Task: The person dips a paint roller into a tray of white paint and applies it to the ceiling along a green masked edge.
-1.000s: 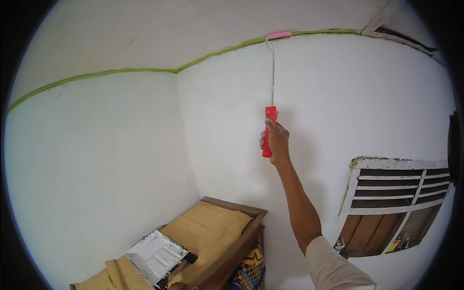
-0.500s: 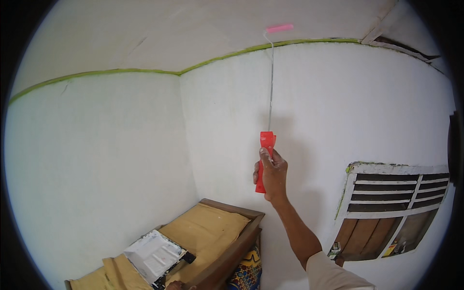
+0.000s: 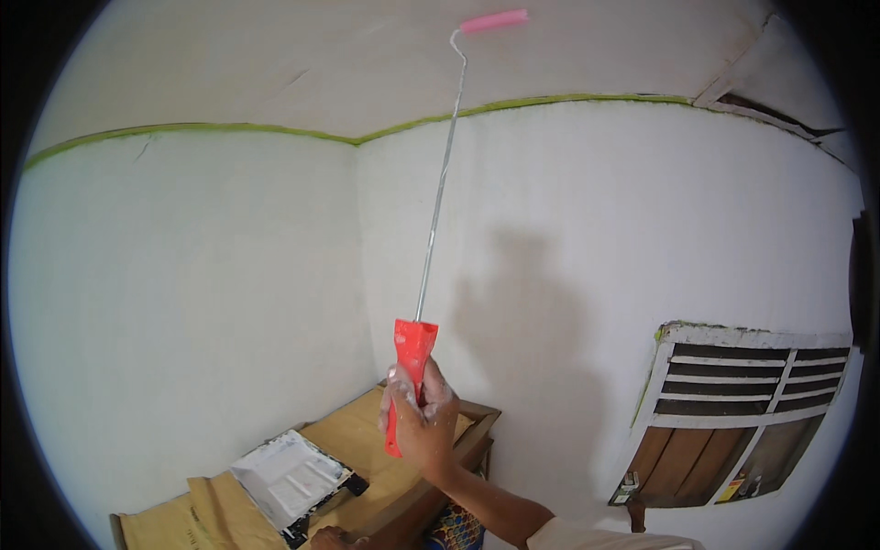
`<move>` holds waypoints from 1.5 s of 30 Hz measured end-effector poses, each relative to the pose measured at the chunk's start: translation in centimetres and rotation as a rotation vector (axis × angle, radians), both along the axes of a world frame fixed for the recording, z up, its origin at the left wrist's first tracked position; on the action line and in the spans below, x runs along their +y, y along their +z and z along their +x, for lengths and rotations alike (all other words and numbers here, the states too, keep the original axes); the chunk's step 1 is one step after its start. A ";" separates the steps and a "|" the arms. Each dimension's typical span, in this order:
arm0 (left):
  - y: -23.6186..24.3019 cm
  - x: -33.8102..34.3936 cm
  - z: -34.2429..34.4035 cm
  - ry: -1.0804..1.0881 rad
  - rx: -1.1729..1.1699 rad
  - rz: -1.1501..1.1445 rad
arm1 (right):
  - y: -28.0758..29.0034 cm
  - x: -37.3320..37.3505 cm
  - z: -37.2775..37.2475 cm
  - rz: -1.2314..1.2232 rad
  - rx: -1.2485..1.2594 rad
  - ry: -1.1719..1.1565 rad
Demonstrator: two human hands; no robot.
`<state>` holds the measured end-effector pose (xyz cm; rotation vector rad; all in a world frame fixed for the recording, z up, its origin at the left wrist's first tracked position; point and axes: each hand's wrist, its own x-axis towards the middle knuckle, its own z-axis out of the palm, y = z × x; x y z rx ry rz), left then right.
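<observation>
My right hand (image 3: 423, 412) is closed around the red handle of a small paint roller (image 3: 414, 353), its fingers specked with white paint. A long thin metal rod rises from the handle to a pink roller sleeve (image 3: 495, 21) in front of the pale ceiling; whether it touches there I cannot tell. At the lower edge, only part of my left hand (image 3: 332, 539) shows, beside a white-smeared paint tray (image 3: 291, 477). What its fingers do is hidden. The tray lies on brown paper (image 3: 357, 417) spread over a wooden piece of furniture.
White walls (image 3: 220, 293) meet in a corner under a green trim strip (image 3: 257, 127). On the right is a white-framed window (image 3: 715, 417) with slats and brown panels. Part of the ceiling at the upper right shows a dark gap (image 3: 765, 108). Blue-and-yellow patterned cloth (image 3: 456, 530) hangs below the furniture.
My right hand has come left and lower in the view with the paint roller, which now leans and looks larger. My left hand stays by the tray.
</observation>
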<state>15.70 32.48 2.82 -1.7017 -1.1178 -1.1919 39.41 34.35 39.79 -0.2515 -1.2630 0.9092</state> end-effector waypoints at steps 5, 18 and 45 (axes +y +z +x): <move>-0.9 -0.7 -0.4 0.139 0.061 0.012 | -2.6 -0.3 0.2 -0.017 -0.045 0.007; 0.3 -1.0 -0.6 0.277 -0.349 -0.958 | -1.3 -3.6 -2.3 -0.046 -0.025 0.169; -1.4 -0.7 -2.0 0.272 -0.358 -0.979 | 3.4 -2.0 -2.9 -0.116 0.058 0.101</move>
